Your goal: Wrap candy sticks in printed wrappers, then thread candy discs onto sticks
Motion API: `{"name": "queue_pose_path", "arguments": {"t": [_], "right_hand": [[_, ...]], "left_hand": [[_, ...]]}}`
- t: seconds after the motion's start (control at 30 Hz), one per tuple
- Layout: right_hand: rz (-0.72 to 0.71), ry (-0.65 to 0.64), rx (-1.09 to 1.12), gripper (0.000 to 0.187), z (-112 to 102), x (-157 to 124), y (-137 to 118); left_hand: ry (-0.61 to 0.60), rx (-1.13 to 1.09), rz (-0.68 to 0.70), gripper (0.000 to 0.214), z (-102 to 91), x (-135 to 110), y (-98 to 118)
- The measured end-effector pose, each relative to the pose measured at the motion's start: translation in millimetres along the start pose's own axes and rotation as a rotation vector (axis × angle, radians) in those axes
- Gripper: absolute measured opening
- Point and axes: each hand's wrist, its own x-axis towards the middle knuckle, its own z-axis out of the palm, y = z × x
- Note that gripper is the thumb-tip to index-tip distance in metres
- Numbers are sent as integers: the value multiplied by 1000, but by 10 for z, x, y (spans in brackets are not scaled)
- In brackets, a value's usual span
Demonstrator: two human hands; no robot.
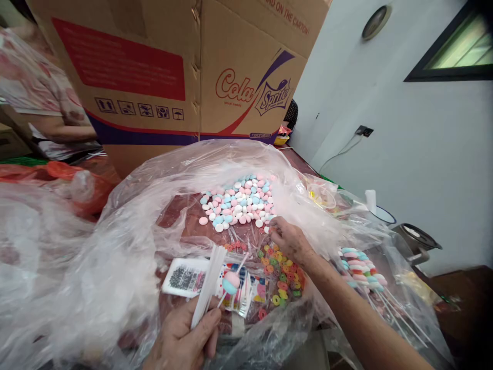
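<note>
My left hand (187, 331) is closed around a bundle of thin white sticks (208, 288). Between its thumb and fingers is also a stick carrying a pink and a blue marshmallow-like candy (231, 282). Farther forward, my right hand (288, 239) has its fingertips pinched together at the right edge of a heap of pink, blue and white round candies (241, 203); what they hold, if anything, is hidden. Below that hand lie colourful ring gummies (283, 277). A white pack with printed wrappers (188, 277) lies behind the sticks.
Crumpled clear plastic (127, 246) surrounds the candies. A large cardboard carton (154, 67) stands behind. Finished-looking candy skewers (362, 267) lie at the right, near a metal pot (416, 236). Another person's arm (65, 131) shows at the left beside an orange bag (92, 190).
</note>
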Motion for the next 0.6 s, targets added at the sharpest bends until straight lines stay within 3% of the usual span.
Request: {"name": "queue_pose_path", "arguments": {"t": [0.07,0.17,0.23,0.37,0.6], "right_hand": [[56,51,341,22,1,-64,-139],[158,86,1154,15,15,-184,-401],[228,66,1474,15,32,-245,-550],[284,37,1596,19,91,-284,-675],[256,-45,1594,22,170,-294,-633]], "left_hand": [[-11,19,77,38,25,73,-53],[-38,51,175,37,65,163,-92],[-37,79,186,36,80,198,-86],[-37,120,173,34,70,227,-50],[-26,128,183,35,28,259,-71]]}}
